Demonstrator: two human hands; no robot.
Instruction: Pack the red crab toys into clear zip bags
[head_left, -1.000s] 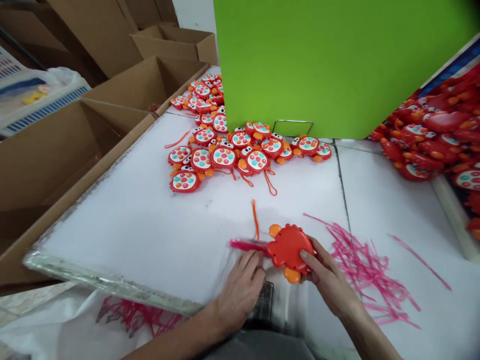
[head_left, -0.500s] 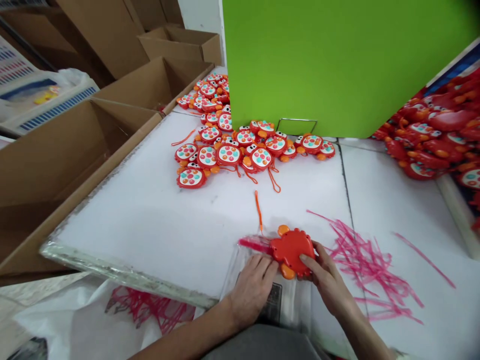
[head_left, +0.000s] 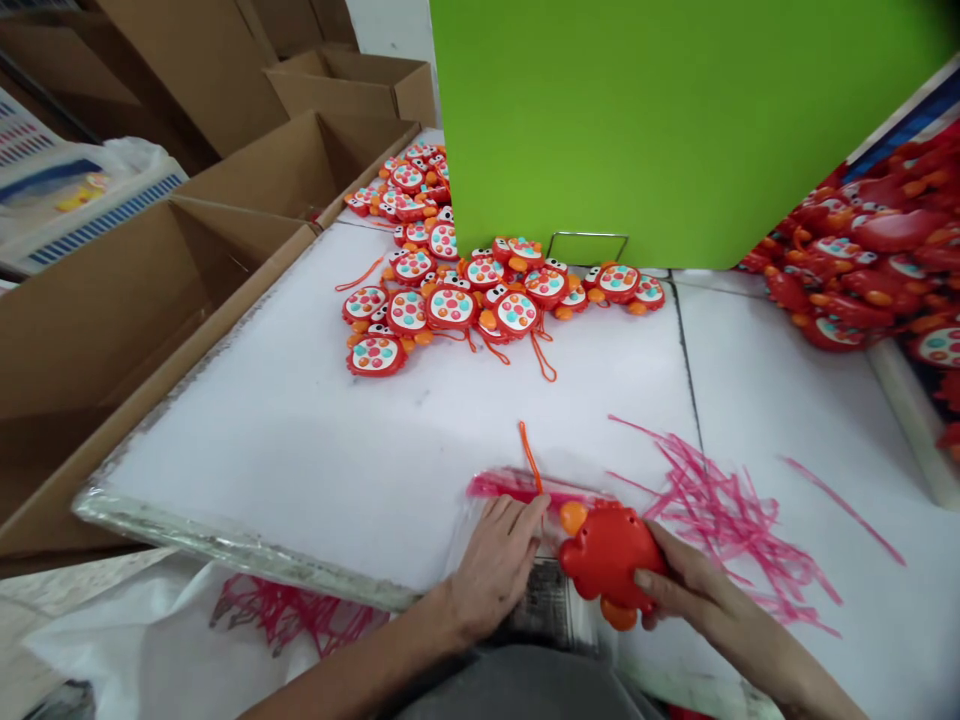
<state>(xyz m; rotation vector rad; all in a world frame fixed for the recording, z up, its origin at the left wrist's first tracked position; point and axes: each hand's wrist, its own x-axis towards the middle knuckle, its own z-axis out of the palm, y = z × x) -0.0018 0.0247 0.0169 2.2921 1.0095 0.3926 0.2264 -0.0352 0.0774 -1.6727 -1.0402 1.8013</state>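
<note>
A red crab-shaped toy (head_left: pixel 611 560) with orange claws is gripped by my right hand (head_left: pixel 682 580), its plain back facing up. My left hand (head_left: pixel 499 560) lies to the left of it, fingers curled together over a clear plastic bag with a pink edge (head_left: pixel 487 485). An orange cord loop (head_left: pixel 529 450) runs down to my left fingertips, which are closed at its lower end. Whether the cord joins the toy is hard to see.
Several similar toys (head_left: pixel 450 305) with colourful dotted faces are heaped at the back of the white table (head_left: pixel 300 440), before a green panel (head_left: pixel 637 120). Pink strips (head_left: pixel 735 520) lie to the right. More toys (head_left: pixel 862 250) fill the right side. Cardboard boxes (head_left: pixel 112 350) stand left.
My right hand has drawn the toy down and slightly right, away from the bag's pink edge. The left fingers have reached the cord's lower end; the cord has shifted down and tilted.
</note>
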